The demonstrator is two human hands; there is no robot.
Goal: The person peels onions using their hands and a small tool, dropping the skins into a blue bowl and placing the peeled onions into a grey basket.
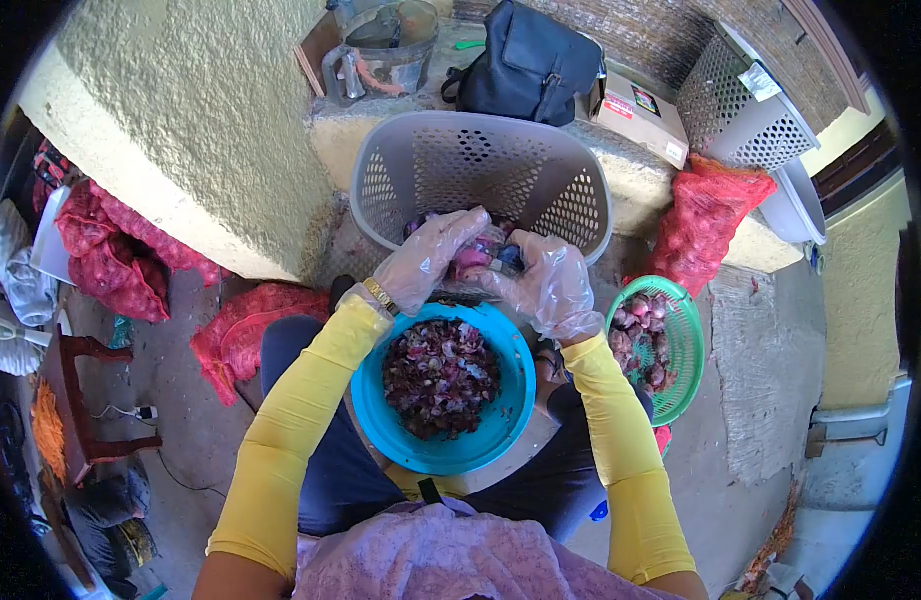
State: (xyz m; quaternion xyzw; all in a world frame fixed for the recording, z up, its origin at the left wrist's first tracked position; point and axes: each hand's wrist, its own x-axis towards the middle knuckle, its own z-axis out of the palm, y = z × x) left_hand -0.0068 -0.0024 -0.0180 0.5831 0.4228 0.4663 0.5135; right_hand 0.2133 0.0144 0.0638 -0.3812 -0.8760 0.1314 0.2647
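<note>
My left hand (pixel 427 262), in a clear plastic glove, is closed around a red onion (pixel 470 261) at the front rim of the grey basket. Close beside it, my gloved right hand (pixel 553 288) is curled, its fingers bent toward the onion. Something small and dark shows at those fingers, but I cannot make out what it is. Below both hands sits a blue basin (pixel 521 400) holding a heap of onion skins (pixel 440 380). The tall grey perforated basket (pixel 480 140) stands just beyond the hands; its contents are mostly hidden behind them.
At right is a green colander (pixel 692 350) of red onions, near a full red mesh sack (pixel 708 215). More red sacks (pixel 250 330) lie at left by the wall. A black bag (pixel 530 65), a cardboard box (pixel 640 115) and a metal bucket (pixel 395 50) occupy the ledge.
</note>
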